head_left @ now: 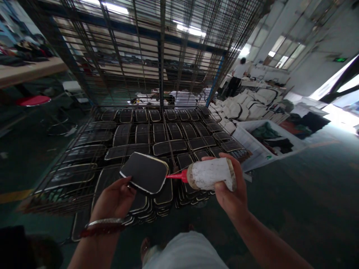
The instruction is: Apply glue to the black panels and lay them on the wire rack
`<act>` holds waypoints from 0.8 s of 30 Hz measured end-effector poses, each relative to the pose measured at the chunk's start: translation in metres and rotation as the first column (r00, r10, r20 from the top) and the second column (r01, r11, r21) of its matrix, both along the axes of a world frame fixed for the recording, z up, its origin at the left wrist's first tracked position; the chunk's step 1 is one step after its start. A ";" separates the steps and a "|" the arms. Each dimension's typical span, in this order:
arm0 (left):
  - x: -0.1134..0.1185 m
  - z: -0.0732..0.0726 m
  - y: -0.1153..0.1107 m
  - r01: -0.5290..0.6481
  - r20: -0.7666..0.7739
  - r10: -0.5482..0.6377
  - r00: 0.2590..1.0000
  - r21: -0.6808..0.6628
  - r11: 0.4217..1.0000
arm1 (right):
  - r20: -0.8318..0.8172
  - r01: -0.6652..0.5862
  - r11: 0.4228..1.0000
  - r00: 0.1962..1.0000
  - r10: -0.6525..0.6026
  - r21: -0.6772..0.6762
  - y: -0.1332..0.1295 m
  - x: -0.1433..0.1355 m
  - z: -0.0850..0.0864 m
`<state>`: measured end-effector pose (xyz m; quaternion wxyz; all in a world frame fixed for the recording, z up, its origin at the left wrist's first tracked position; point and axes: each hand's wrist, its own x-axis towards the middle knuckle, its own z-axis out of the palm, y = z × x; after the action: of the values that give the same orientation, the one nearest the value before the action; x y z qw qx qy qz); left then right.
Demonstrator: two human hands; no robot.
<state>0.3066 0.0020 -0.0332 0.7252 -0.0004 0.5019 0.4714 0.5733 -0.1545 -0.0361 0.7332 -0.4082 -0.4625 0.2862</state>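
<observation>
Between thumb and fingers, my left hand (116,200) grips the near left corner of a black panel (147,172) with rounded corners and a pale edge strip. My right hand (232,188) is wrapped around a whitish squeeze bottle (210,174) lying sideways in the grip. Its red nozzle (178,176) points left, and the tip meets or nearly meets the panel's right edge. Below both hands, stacks of similar black panels (171,147) with pale rims fill a wire rack shelf.
A raised wire grid (161,48) stands ahead. To the right are a white bin (254,149) with cloth inside and a heap of white pieces (246,104). A red stool (33,100) and a table (30,71) stand left. Another person (238,74) stands at the far right.
</observation>
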 end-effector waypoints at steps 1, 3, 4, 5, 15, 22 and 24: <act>0.001 0.001 0.000 -0.008 0.001 0.008 1.000 0.000 1.000 | -0.005 -0.016 1.000 1.000 0.016 -0.005 -0.002 -0.002 -0.002; 0.003 0.002 -0.001 -0.018 -0.007 0.018 1.000 -0.007 1.000 | -0.017 -0.056 0.998 0.998 0.055 -0.016 -0.005 -0.007 -0.004; 0.004 0.002 -0.001 -0.023 -0.012 0.023 1.000 -0.011 1.000 | -0.025 -0.080 0.997 0.997 0.080 -0.024 -0.007 -0.009 -0.005; 0.004 0.003 -0.001 -0.028 -0.017 0.028 0.999 -0.012 1.000 | -0.032 -0.105 0.994 0.994 0.104 -0.028 -0.009 -0.011 -0.006; 0.009 0.013 -0.005 -0.011 -0.044 0.011 0.999 0.007 1.000 | 0.030 -0.026 0.999 0.999 0.025 0.033 0.014 0.015 0.002; -0.004 0.008 0.000 0.014 -0.010 -0.014 1.000 0.010 1.000 | -0.019 0.063 0.998 0.998 -0.064 -0.027 0.018 0.016 0.020; -0.004 0.007 0.001 0.002 0.003 -0.002 1.000 -0.005 1.000 | -0.076 0.030 0.999 0.997 -0.032 -0.017 0.018 0.009 0.015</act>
<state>0.3021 0.0035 -0.0265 0.7262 -0.0025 0.5021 0.4696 0.5825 -0.1370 -0.0209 0.7514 -0.4098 -0.4256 0.2937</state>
